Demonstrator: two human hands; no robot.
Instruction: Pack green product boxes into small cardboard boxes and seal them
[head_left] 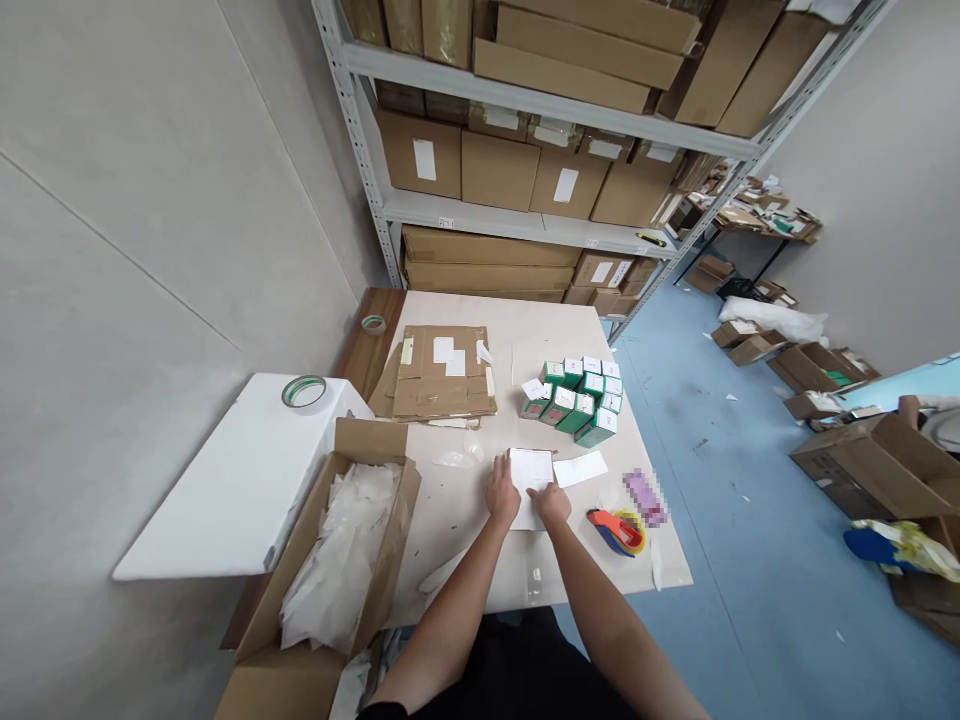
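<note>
A white piece of paper or thin card [531,468], with a raised-looking rim at its far end, lies on the table in front of me. My left hand [503,492] grips its left edge, fingers pointing away from me. On the right side my right hand [552,503] holds it with curled fingers, the thumb reaching inward over the surface. Whether it is a flat sheet or a shallow box is hard to tell. Just right of it lies a loose white slip [580,469]. Beyond, several green and white boxes [576,410] stand grouped together.
An orange and blue tape dispenser [616,530] lies at right beside a blurred purple item [646,497]. Flattened cardboard [441,385] is at the back left. An open carton [405,505] of white bags stands left, near a tape roll [304,391]. Shelving [540,222] rises behind.
</note>
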